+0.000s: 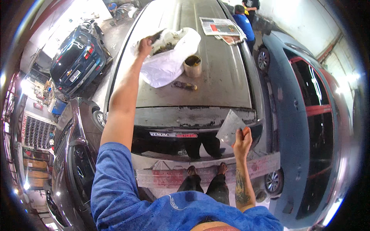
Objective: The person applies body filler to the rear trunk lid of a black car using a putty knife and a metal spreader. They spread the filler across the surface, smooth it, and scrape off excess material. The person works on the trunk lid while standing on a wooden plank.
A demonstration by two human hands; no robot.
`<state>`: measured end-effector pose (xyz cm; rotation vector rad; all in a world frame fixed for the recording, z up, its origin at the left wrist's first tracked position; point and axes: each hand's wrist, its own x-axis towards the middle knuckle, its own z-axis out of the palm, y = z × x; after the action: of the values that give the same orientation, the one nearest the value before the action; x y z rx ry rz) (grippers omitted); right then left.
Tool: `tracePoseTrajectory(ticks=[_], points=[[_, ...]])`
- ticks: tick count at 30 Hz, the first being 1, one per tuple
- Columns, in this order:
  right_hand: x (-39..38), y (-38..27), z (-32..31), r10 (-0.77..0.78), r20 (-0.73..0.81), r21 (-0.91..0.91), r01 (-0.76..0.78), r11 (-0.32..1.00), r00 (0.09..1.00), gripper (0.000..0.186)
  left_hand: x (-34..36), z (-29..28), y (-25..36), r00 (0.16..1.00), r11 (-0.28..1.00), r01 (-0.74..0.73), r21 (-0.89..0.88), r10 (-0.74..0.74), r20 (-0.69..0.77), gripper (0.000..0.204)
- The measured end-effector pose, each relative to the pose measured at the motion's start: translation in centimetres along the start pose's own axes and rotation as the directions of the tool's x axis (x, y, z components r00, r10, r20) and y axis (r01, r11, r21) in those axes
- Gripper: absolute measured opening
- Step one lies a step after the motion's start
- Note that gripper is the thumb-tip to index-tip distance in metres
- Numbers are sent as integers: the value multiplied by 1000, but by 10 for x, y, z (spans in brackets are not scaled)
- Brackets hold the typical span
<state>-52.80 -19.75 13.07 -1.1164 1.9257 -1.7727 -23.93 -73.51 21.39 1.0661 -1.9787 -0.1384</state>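
My left arm reaches far forward over the dull car roof (223,77). At the edge of a white plastic bag (163,71), my left hand (145,47) is closed on a dark, flat piece I cannot make out. The bag lies crumpled with dark scraps in its opening. My right hand (242,142) grips a wide, flat scraper (230,127), its grey blade tilted up above the rear edge of the roof; orange shows by my fingers. A round tin (192,68) stands beside the bag, and a short dark tool (185,85) lies nearer me.
Folded newspaper (219,27) lies on the far right of the roof. My feet stand on a red-and-white plank (162,176) behind the car. A grey-blue vehicle (283,115) is close on the right, a dark car (67,161) on the left. Another person (243,26) is beyond the newspaper.
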Motion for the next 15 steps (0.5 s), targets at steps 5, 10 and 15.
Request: tracePoseTrajectory(ticks=[5,10,15], points=[[-4,-15,5,233,126,152,-251,956,964,24,-8,-15,12,999,997,-35,-70,35,4,23],[7,-34,22,113,11,94,-113,989,994,15,-8,-23,25,991,989,117,88,-110,-76,13],[66,-66,78,316,208,653,-372,660,926,29,-30,-31,52,789,394,439,-808,-599,136,8]])
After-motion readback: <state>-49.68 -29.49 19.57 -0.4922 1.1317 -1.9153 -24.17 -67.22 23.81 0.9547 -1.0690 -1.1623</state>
